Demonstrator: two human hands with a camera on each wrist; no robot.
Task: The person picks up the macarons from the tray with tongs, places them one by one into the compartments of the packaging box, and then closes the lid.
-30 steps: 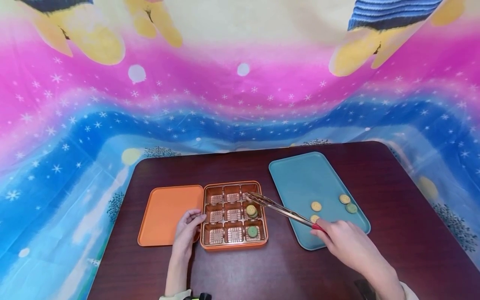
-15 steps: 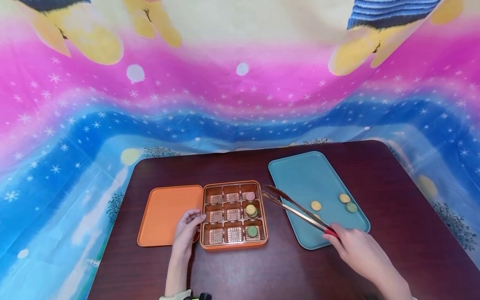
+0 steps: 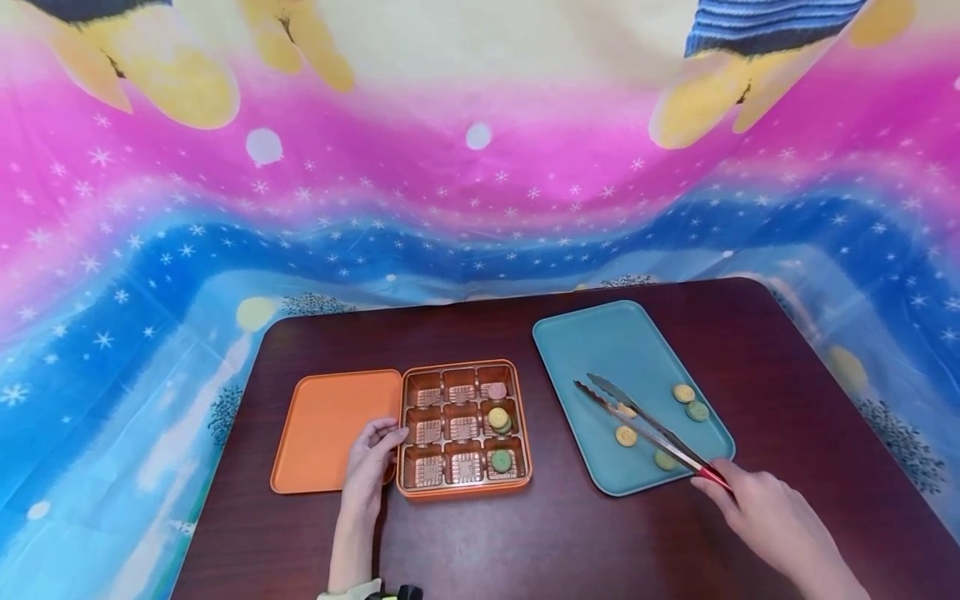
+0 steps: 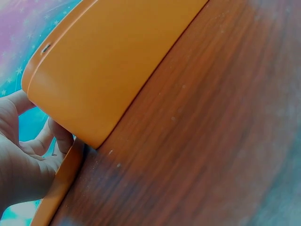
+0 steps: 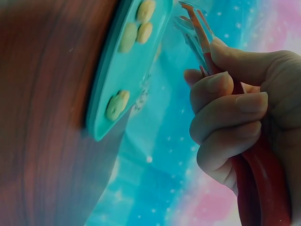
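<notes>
My right hand point(image 3: 768, 512) grips the red handles of metal tongs point(image 3: 641, 429), whose spread tips stand above the teal tray point(image 3: 585, 342). Yellow cookies point(image 3: 626, 436) and green cookies point(image 3: 697, 411) lie on that tray; the tongs partly cover one yellow cookie. With bent, loose fingers, my left hand point(image 3: 367, 462) touches the left side of the orange box point(image 4: 103, 61). Inside the box's brown divided insert point(image 3: 461, 429), the right column holds a pink cookie point(image 3: 497, 390) at the back, a yellow cookie point(image 3: 498, 418) over a green one in the middle, and a green cookie point(image 3: 501, 461) in front.
An orange lid point(image 3: 330, 433) lies flat on the dark wooden table point(image 3: 465, 550), left of the box. Behind the table hangs a colourful snowflake-patterned cloth point(image 3: 465, 208).
The tongs have moved right, from the box's back right compartment to above the tray. The pink cookie now lies visible in that compartment. My left hand has stayed at the box.
</notes>
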